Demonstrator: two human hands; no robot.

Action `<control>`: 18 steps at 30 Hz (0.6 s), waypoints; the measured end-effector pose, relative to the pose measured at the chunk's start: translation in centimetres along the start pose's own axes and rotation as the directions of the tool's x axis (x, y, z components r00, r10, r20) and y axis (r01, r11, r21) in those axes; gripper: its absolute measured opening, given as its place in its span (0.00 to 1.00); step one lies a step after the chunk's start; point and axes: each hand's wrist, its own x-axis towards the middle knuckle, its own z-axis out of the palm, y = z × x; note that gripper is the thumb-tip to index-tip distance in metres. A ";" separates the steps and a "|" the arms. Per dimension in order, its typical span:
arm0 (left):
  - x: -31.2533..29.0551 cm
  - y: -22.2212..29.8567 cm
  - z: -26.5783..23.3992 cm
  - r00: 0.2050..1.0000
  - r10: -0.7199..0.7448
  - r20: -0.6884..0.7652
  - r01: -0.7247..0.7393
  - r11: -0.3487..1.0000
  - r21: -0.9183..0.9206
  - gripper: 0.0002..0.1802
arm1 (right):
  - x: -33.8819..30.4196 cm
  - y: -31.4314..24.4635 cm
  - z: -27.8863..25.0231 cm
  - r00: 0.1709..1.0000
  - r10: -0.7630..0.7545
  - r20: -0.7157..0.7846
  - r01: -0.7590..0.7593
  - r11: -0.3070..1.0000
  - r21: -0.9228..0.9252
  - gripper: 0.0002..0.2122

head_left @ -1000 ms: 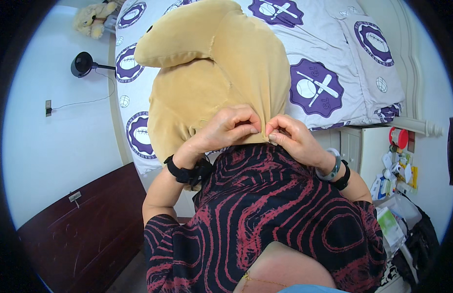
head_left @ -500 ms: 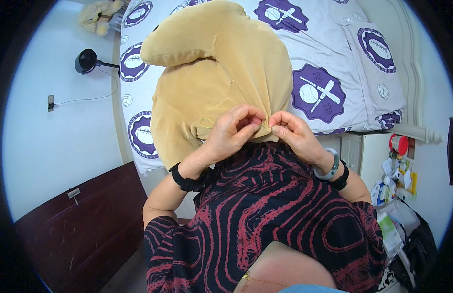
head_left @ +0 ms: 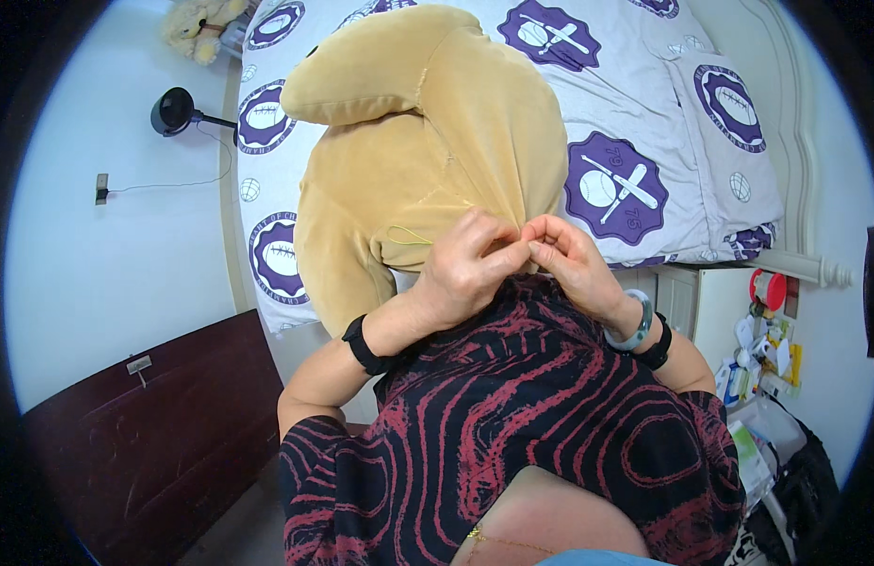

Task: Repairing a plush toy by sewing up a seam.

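Note:
A large tan plush toy (head_left: 494, 123) lies in front of me, its lower end at my lap. Several light stitch lines run across its fabric. Both hands meet at its near edge. My left hand (head_left: 470, 269) is closed in a pinch, and its curled fingers hide whatever is between them. My right hand (head_left: 578, 269) pinches the toy's fabric beside the left fingertips. A loop of yellow-green thread (head_left: 409, 235) lies on the plush just left of my left hand. No needle can be made out.
The toy rests on a bed with a white and purple patterned cover (head_left: 616, 104). A black lamp (head_left: 175, 111) and a small teddy bear (head_left: 197, 30) are at far left. A dark red wooden panel (head_left: 154, 443) stands at lower left. Bottles and packages (head_left: 762, 354) crowd the right.
My left hand has turned over and moved slightly right, its fingertips now against the right ones. The thread loop looks longer and flatter. My right hand has barely moved.

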 end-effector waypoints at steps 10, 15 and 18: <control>1.1 3.6 -10.8 0.911 -0.311 -0.270 -0.051 0.564 -0.824 0.03 | -1.2 -1.5 0.4 0.978 -0.193 -0.073 0.139 0.879 -0.455 0.12; -2.1 7.0 -19.2 0.896 -0.157 -0.416 -0.239 0.619 -0.748 0.02 | -1.5 -1.9 0.7 0.958 -0.280 -0.060 0.211 0.832 -0.513 0.12; -4.2 9.0 -23.2 0.824 -0.090 -0.560 -0.404 0.598 -0.692 0.01 | -1.2 -1.5 0.4 0.956 -0.291 -0.044 0.221 0.807 -0.547 0.12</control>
